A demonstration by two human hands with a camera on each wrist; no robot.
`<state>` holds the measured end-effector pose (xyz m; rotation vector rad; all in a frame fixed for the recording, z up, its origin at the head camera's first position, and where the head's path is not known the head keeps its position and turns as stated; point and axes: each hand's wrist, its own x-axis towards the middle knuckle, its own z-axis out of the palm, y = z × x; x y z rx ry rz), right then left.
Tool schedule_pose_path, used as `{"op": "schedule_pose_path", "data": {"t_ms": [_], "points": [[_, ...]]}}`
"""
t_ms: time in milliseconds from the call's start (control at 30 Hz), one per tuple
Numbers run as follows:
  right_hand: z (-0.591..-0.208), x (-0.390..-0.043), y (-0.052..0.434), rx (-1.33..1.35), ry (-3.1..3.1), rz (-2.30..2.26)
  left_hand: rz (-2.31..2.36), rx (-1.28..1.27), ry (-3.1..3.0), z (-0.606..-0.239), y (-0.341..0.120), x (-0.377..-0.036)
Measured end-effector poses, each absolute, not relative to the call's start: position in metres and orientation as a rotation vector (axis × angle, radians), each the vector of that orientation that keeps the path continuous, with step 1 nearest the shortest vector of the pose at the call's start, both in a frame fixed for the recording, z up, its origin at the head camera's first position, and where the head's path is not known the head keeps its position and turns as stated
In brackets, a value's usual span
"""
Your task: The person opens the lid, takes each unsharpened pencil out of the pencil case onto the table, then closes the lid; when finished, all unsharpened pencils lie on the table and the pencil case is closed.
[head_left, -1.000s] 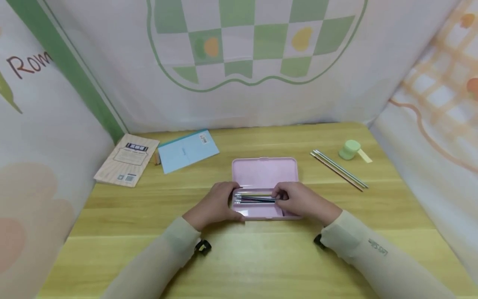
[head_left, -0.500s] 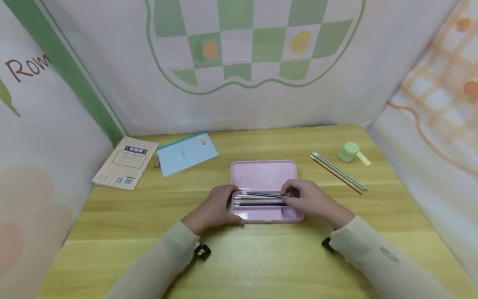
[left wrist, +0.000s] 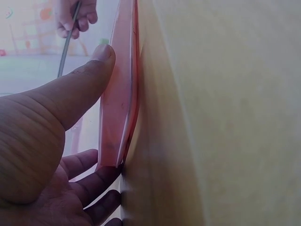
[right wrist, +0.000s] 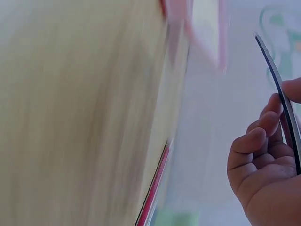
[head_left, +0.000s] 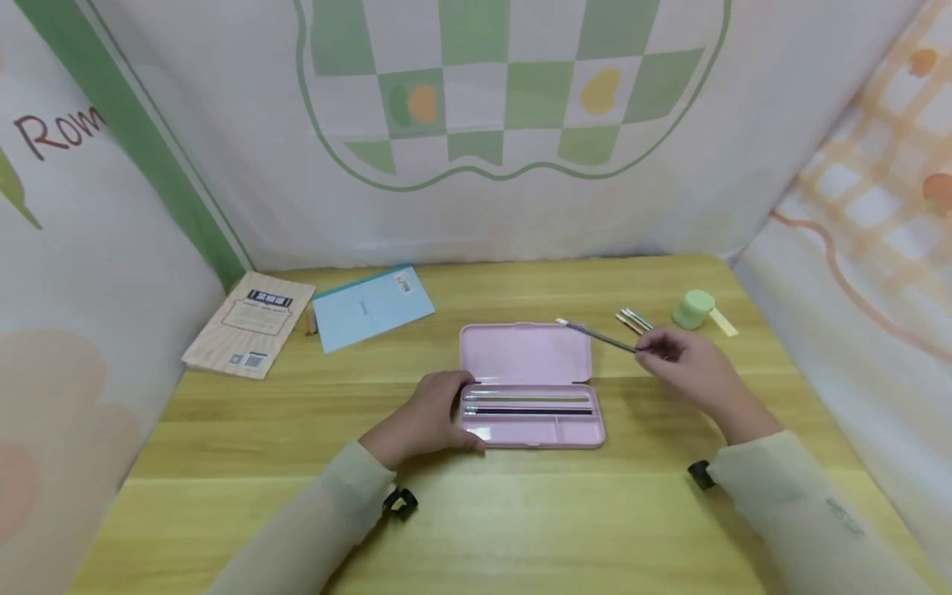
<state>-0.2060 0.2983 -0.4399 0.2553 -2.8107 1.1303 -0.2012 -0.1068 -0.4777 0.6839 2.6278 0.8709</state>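
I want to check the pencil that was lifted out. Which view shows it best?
The head view: the pencil shows whole, held by the right hand. The right wrist view blurs it; the left wrist view shows only part, far off.

Beige sleeves [head_left: 788,504], blk wrist straps [head_left: 400,501]

The right hand [head_left: 695,368] has left the pink pencil case [head_left: 526,354], where a second ago its fingers lay over the pens in the tray, and now sits to the case's right, above the table and just beside the loose pencils [head_left: 632,318]. It has carried one grey pencil [head_left: 598,334] out with it, pinched at one end, the other end raised over the lid's right corner. Two pens [head_left: 528,405] now show uncovered in the tray.
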Motion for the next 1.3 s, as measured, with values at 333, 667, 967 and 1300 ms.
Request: {"op": "schedule_pose_path", "data": {"t_ms": [333, 667, 967, 1300], "points": [[-0.468, -0.231, 0.375, -0.077, -2.887, 1.034, 0.875, 0.661, 2.612, -0.481, -0.109, -0.197], [-0.475, -0.241, 0.398, -0.006, -2.974, 0.965, 0.881, 0.644, 2.61, -0.482, -0.11, -0.197], [-0.474, -0.255, 0.405, 0.067, -3.119, 0.867, 0.872, 0.679, 2.639, -0.481, -0.111, -0.202], [-0.468, -0.254, 0.4, 0.071, -3.131, 0.813, 0.875, 0.695, 2.631, -0.478, -0.108, -0.204]]}}
